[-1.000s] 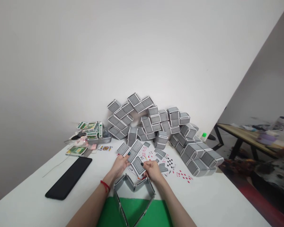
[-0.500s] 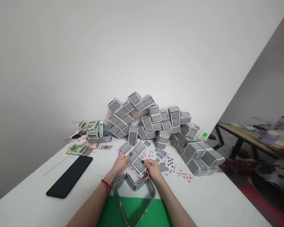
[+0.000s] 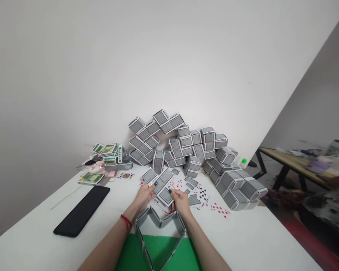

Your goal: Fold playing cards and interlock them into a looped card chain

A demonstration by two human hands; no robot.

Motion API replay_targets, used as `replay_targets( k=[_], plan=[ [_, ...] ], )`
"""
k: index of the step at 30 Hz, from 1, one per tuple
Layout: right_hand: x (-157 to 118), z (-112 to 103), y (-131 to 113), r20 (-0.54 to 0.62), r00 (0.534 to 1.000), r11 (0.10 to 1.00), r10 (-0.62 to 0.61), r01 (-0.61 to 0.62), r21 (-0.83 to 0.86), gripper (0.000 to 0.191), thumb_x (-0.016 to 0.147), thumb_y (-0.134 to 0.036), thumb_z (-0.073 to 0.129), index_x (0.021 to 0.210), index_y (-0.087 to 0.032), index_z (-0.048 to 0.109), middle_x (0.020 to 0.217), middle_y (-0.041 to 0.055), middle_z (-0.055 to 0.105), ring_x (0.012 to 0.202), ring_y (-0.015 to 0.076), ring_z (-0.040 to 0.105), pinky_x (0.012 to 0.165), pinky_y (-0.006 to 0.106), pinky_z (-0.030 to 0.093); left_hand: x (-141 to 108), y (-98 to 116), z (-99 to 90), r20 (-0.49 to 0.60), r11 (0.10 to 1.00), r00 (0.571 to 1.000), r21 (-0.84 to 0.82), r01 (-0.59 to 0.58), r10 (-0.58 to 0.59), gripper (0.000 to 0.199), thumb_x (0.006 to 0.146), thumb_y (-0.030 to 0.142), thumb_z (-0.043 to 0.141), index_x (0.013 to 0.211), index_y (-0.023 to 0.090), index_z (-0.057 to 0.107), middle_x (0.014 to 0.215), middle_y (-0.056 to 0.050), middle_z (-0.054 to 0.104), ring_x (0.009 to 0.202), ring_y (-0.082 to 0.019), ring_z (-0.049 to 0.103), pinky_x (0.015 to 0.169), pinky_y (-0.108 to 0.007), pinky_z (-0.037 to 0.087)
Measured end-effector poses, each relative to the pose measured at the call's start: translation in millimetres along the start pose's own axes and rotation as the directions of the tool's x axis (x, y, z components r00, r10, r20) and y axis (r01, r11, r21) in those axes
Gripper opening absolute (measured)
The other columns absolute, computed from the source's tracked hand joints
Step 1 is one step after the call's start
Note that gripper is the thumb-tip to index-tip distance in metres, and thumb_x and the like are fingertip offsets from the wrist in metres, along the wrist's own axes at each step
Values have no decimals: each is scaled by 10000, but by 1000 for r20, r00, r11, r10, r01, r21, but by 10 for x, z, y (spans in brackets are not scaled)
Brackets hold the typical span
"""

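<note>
Several joined grey-backed playing cards (image 3: 161,184) are held up between both hands over the table. My left hand (image 3: 144,196) pinches them at their left edge, thumb on top; a red string circles that wrist. At their lower right, my right hand (image 3: 180,201) grips the same cards, with something red partly showing beneath its fingers. Just nearer to me stands a heart-shaped outline of folded cards (image 3: 181,225), partly over a green mat (image 3: 161,248). Loose cards (image 3: 219,210) lie face up to the right of my hands.
Stacked folded-card blocks (image 3: 176,146) line the wall, with more blocks (image 3: 240,188) at the right. Green card boxes (image 3: 110,149) lie at the left, near a black flat object (image 3: 83,211). A green-capped bottle (image 3: 243,162) stands behind the right blocks. Part of a person (image 3: 322,214) shows at far right.
The fingers of my right hand have shifted slightly on the cards. Both hands still hold them in nearly the same place.
</note>
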State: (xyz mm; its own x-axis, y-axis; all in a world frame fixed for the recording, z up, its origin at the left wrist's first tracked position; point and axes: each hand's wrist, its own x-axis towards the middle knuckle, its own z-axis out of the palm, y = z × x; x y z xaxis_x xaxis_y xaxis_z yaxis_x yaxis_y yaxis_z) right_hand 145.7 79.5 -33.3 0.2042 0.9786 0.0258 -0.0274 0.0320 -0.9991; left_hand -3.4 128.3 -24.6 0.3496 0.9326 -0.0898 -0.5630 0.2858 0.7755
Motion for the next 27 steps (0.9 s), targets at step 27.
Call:
replay_targets(
  k=[27],
  plan=[
    [-39,160,-39,250,930,959,270,-283,16,290,516,-423,631,579,-160,525,333,-39,525,270,77,437,312,161,239,111,254,47,-291,798,942,-521,-302,166,267,756,434,515,651,189,495,555,18,578,503,-129,573,747,-401,474]
  ],
)
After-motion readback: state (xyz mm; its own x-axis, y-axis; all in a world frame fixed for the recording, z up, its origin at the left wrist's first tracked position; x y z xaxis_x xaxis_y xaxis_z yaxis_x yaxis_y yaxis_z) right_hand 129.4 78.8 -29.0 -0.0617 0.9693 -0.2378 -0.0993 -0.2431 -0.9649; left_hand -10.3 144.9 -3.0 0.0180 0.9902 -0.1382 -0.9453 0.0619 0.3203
